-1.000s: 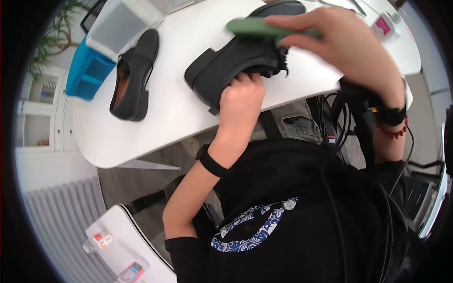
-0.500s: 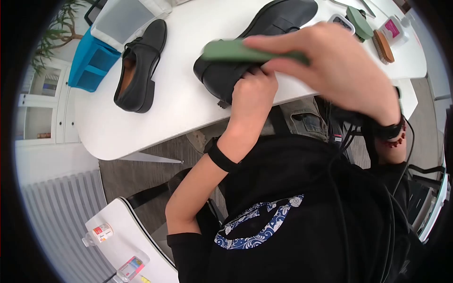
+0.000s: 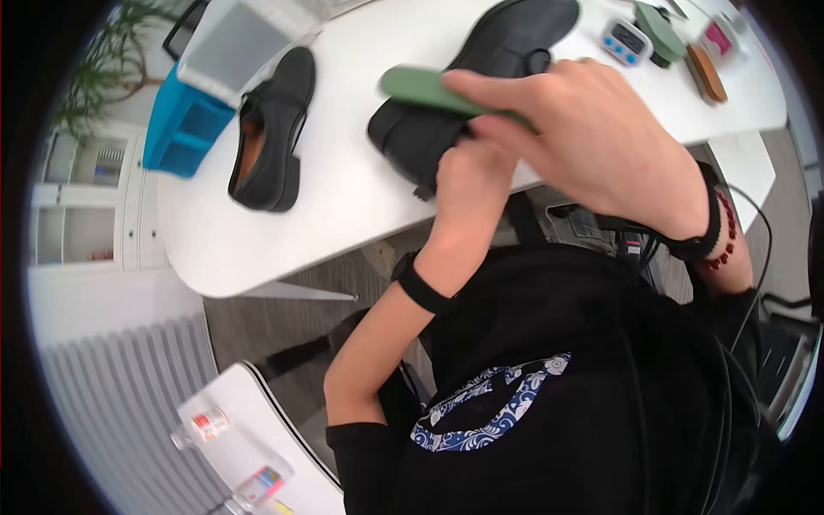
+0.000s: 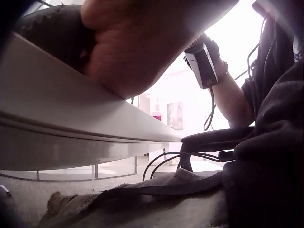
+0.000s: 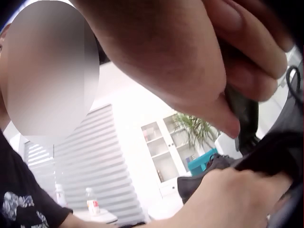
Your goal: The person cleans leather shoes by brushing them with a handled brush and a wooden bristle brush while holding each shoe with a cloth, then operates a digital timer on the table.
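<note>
A black leather lace-up shoe [image 3: 518, 39] lies on the white table, toe toward the far edge. My left hand [image 3: 472, 182] holds it at the opening, with the fingertips hidden inside the shoe. Above the heel end, my right hand [image 3: 605, 142] grips a green-backed brush [image 3: 429, 90], thumb and fingers around its handle. The brush overlaps the back of the shoe in the head view, and its bristle side is hidden. The right wrist view shows part of the dark brush [image 5: 244, 116] under the fingers. To the left stands the matching black shoe [image 3: 279, 137].
At the back right are a small timer [image 3: 627, 41], another green brush [image 3: 659, 34], a wooden brush [image 3: 705, 73] and a white bottle [image 3: 719, 39]. A blue bin [image 3: 184, 120] and a clear box [image 3: 232, 51] stand back left. Bottles lie on a side table [image 3: 236, 386].
The right hand has moved the brush from the shoe's middle back over its heel end. The held shoe has rolled from a tilt to a flatter position. The head view has shifted.
</note>
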Motion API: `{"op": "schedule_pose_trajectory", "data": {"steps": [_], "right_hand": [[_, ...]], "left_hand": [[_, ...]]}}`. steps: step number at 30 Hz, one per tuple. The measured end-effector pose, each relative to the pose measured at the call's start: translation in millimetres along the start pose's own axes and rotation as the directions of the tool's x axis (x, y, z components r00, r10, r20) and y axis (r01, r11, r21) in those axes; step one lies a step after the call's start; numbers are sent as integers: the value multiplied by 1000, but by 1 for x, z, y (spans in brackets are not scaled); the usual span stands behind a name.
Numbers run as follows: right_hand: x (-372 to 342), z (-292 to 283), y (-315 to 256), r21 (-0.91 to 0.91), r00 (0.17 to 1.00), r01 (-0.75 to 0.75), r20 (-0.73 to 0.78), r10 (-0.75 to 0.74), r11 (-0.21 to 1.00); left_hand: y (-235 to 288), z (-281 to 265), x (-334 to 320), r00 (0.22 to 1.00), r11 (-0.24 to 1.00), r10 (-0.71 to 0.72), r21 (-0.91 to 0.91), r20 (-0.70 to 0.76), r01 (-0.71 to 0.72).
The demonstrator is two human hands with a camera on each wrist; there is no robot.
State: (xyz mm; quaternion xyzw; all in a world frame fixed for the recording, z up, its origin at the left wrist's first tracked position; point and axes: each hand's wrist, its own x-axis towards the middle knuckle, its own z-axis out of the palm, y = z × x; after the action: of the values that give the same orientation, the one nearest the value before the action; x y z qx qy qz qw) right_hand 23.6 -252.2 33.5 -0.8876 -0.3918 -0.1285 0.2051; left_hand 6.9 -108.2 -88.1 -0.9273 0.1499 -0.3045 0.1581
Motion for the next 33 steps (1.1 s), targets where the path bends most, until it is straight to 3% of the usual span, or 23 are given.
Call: {"op": "schedule_pose_trajectory", "data": {"steps": [2, 4, 5, 7, 9, 11, 12, 13, 15, 16, 17, 19, 20, 22, 23, 25, 27, 29, 30, 31, 33], "right_hand": [[-2, -4, 2, 8, 1000, -12, 28, 12, 1000], [3, -4, 18, 88, 997, 76, -16, -75, 993], [2, -11, 26, -1, 997, 62, -40, -62, 998], [4, -39, 32, -78, 985, -165, 37, 168, 983], [26, -88, 7, -222, 825, -461, 249, 507, 859], [9, -69, 9, -379, 918, -388, -75, 390, 840], [7, -60, 22, -487, 921, -389, -186, 342, 782], [7, -54, 22, -484, 918, -396, -187, 351, 780], [12, -47, 17, -248, 922, -374, -198, 332, 894], [29, -55, 17, -123, 803, -578, 93, 589, 807], [18, -37, 8, 6, 930, -369, -8, 369, 930], [20, -7, 31, 111, 973, -184, -120, 197, 977], [21, 4, 36, 115, 973, -184, -120, 197, 976], [26, 18, 40, 452, 961, -26, -236, 147, 892], [28, 9, 32, 457, 960, -16, -240, 141, 889], [27, -16, 12, 352, 911, -407, 89, 403, 843], [21, 0, 17, 382, 913, -388, 39, 405, 839], [14, 15, 28, 462, 974, -186, -26, 223, 867], [13, 16, 33, 361, 991, -130, 26, 129, 924], [13, 20, 36, 361, 991, -132, 24, 133, 923], [14, 28, 37, 255, 994, -72, -59, 90, 964]], "left_hand": [[0, -2, -3, 998, 999, 22, 23, 56, -23], [4, -4, 2, 1000, 998, -1, 70, 25, -1], [2, -5, 4, 1000, 992, -27, 121, -3, 27], [-4, -4, 4, 1000, 997, -15, 80, -14, 16], [-9, -9, 6, 999, 998, 45, 39, 29, -46], [-22, -20, 12, 998, 1000, 6, -27, 62, -4], [-35, -24, 15, 997, 985, -25, -169, 70, 36], [-46, -29, 19, 995, 947, -49, -313, 82, 72], [-65, -44, 26, 978, 893, -111, -414, 177, 176], [-72, -49, 30, 965, 885, -143, -408, 219, 224], [-79, -52, 31, 949, 876, -177, -398, 263, 273], [-96, -50, 32, 926, 842, -192, -430, 326, 326], [-103, -48, 33, 898, 809, -209, -448, 387, 381], [-111, -44, 34, 891, 795, -234, -452, 389, 406], [-116, -42, 35, 884, 776, -259, -461, 389, 430], [-127, -39, 35, 884, 780, -278, -448, 377, 437], [-143, -32, 33, 848, 639, -339, -562, 407, 525], [-167, -16, 28, 755, 155, -247, -745, 607, 649], [-169, -13, 26, 711, -55, -227, -738, 665, 673], [-169, -16, 26, 668, -261, -193, -694, 718, 671], [-165, -3, 22, 682, -238, -198, -710, 704, 663]]}}
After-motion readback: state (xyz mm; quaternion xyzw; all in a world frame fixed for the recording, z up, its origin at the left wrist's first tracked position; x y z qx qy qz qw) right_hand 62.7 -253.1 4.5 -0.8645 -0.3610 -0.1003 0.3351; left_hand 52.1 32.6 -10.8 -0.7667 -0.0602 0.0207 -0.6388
